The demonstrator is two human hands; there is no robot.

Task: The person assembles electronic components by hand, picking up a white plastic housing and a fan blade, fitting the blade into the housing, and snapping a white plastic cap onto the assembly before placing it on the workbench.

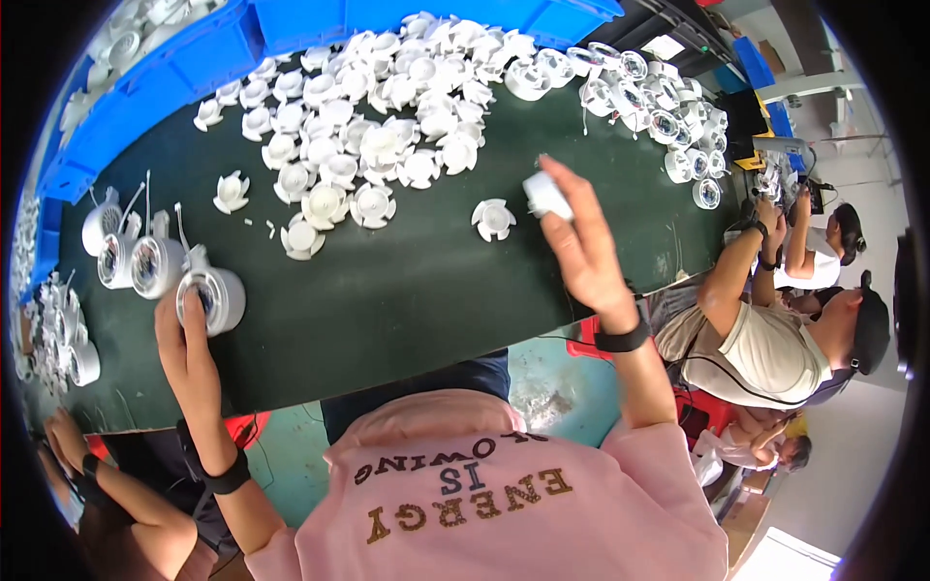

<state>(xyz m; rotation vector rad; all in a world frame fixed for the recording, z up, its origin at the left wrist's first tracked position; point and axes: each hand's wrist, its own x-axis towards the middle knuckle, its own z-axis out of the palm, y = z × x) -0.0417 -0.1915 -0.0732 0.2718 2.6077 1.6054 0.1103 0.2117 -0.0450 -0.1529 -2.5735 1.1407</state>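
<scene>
My left hand (186, 341) grips the near edge of a round white fan housing (226, 299) at the left of the green table, its fingers closed over the rim. A white stem sticks up from that housing. Between the thumb and fingers of my right hand (589, 259) is a small white fan blade wheel (548, 197), tilted on its side above the table. Just left of it, a loose blade wheel (494, 220) lies flat. Similar fan housings (157, 266) stand in a row beyond my left hand.
A big heap of white blade wheels (387, 126) covers the table's far middle. Blue bins (165, 73) line the far edge. White fan housings (668, 121) are piled at the far right, more (68, 334) at far left. Co-workers (765, 339) sit on both sides.
</scene>
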